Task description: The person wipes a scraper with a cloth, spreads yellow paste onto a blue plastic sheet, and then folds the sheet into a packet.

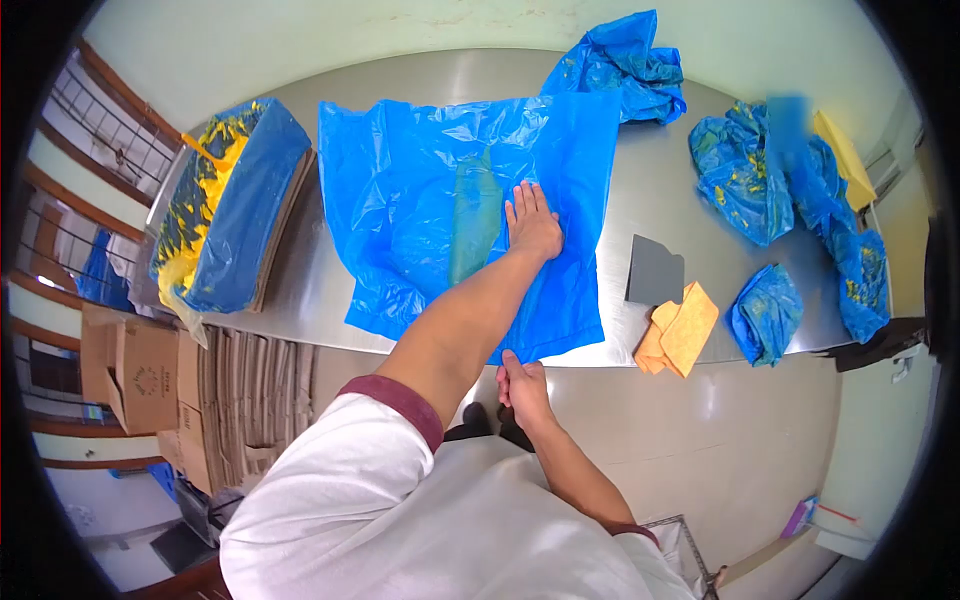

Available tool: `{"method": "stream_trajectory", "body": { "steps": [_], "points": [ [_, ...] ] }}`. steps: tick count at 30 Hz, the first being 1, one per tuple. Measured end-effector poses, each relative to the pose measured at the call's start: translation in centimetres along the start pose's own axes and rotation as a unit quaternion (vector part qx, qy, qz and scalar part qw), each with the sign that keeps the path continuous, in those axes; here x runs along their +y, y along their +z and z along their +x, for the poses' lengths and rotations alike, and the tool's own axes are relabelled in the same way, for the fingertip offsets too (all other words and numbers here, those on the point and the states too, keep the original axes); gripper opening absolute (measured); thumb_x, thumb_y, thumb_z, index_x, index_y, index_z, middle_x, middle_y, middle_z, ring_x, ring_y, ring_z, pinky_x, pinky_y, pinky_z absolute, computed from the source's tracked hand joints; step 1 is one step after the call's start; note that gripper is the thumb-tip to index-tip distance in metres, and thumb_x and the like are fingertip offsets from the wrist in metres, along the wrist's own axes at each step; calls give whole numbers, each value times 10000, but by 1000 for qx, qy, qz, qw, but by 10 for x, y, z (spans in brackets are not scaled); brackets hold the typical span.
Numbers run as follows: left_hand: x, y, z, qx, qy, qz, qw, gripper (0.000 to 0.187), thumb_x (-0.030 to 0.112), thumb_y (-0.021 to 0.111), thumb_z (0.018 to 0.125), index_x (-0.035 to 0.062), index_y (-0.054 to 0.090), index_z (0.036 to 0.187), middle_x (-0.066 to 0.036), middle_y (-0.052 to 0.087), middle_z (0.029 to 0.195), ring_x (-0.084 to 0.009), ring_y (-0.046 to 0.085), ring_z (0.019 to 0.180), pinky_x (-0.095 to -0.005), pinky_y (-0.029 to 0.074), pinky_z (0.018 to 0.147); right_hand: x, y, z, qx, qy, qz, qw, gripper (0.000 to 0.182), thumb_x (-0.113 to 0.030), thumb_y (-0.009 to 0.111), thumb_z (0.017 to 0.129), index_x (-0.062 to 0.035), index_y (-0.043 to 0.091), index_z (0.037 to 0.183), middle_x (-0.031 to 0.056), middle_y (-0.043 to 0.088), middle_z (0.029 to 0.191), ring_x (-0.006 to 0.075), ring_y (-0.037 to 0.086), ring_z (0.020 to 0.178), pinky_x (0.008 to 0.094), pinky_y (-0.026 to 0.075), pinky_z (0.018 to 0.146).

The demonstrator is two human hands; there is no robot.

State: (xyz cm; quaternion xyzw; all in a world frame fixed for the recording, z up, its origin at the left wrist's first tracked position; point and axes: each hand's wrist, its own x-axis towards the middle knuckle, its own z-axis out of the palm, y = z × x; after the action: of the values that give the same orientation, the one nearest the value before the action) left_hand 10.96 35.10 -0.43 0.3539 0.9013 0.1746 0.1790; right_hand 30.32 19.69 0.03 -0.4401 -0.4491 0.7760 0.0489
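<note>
A large blue plastic bag (pixel 400 220) lies spread on the metal table, wrinkled, with a greenish patch showing at its middle. My left hand (pixel 533 225) rests flat on the right part of the bag, palm down, fingers stretched out. At the bag's near edge, my right hand (pixel 524 388) is closed with the edge of the plastic at its fingertips. To the right lie a grey flat plate (pixel 654 270) and a folded orange cloth (pixel 680 330).
A blue-lined box (pixel 250 215) with yellow material stands at the left of the metal table (pixel 450 68). Crumpled blue bags (pixel 740 175) lie on the right, another (pixel 625 70) at the back. Cardboard boxes (pixel 145 375) and stacked cardboard (pixel 260 400) are below left.
</note>
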Motion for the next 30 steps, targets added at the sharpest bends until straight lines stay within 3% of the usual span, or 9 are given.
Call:
{"method": "stream_trajectory", "body": {
  "steps": [4, 7, 9, 12, 14, 17, 25, 27, 30],
  "points": [
    [-5, -15, 0, -19, 39, -7, 999, 620, 219, 434, 1000, -4, 235, 1542, -199, 170, 1631, -345, 128, 1522, -468, 128, 1228, -3, -9, -9, -80, 14, -62, 995, 404, -357, 536, 1019, -43, 607, 774, 7, 549, 575, 99, 513, 467, 245, 385, 425],
    [-53, -59, -25, 62, 249, -211, 943, 509, 202, 478, 991, 9, 422, 1460, -209, 408, 1522, -365, 332, 1447, -441, 266, 1190, -37, -12, -50, -168, -37, -233, 957, 336, -299, 578, 1005, -22, 646, 828, 27, 592, 624, 101, 547, 522, 254, 442, 495],
    [-91, -82, -65, 159, 203, -302, 918, 431, 217, 495, 995, 20, 531, 1376, -199, 548, 1402, -369, 450, 1369, -408, 344, 1148, -50, -14, -42, -157, -193, -200, 948, 247, -271, 592, 995, -34, 656, 970, 34, 646, 758, 137, 628, 684, 286, 505, 624],
    [-155, -76, -94, 157, 89, -171, 969, 521, 234, 470, 1001, 19, 402, 1471, -220, 412, 1509, -392, 334, 1435, -490, 278, 1173, -87, 9, 1, 17, -468, -329, 820, 283, -243, 624, 956, -41, 621, 1154, 169, 640, 1152, 290, 630, 1073, 409, 501, 916],
    [-172, -68, -111, 116, 7, -53, 992, 572, 237, 458, 1002, 9, 326, 1510, -232, 324, 1562, -406, 259, 1469, -531, 229, 1187, -81, 14, 40, 169, -458, -591, 642, 518, -368, 592, 960, -44, 526, 1359, 242, 468, 1434, 383, 412, 1374, 511, 316, 1128],
    [-192, -53, -118, 115, -9, -23, 993, 631, 241, 439, 1001, -13, 225, 1538, -238, 196, 1610, -416, 162, 1497, -569, 150, 1199, -54, -8, 75, 192, -380, -656, 624, 729, -506, 519, 963, -34, 369, 1498, 219, 268, 1590, 379, 201, 1493, 532, 159, 1197],
    [-191, -90, -110, -39, -42, 10, 998, 670, 194, 461, 978, -1, 183, 1556, -205, 92, 1645, -351, 80, 1528, -511, 137, 1222, -68, -14, 85, 185, -415, -637, 622, 791, -512, 610, 901, 7, 401, 1460, 234, 355, 1536, 402, 305, 1435, 520, 227, 1166],
    [-189, -103, -107, -59, -42, 34, 997, 678, 181, 463, 973, 11, 173, 1562, -199, 77, 1648, -343, 74, 1530, -509, 140, 1223, -74, 7, 37, 40, -479, -572, 665, 730, -419, 727, 823, -11, 479, 1375, 207, 467, 1422, 400, 419, 1326, 519, 318, 1081],
    [-187, -95, -108, -46, -48, 39, 997, 690, 165, 460, 963, 23, 159, 1568, -192, 69, 1650, -342, 80, 1530, -518, 142, 1222, -36, 65, -6, -32, -564, -566, 600, 542, -315, 771, 771, -53, 603, 1215, 158, 594, 1125, 346, 568, 1047, 484, 436, 876]
  ]
}}
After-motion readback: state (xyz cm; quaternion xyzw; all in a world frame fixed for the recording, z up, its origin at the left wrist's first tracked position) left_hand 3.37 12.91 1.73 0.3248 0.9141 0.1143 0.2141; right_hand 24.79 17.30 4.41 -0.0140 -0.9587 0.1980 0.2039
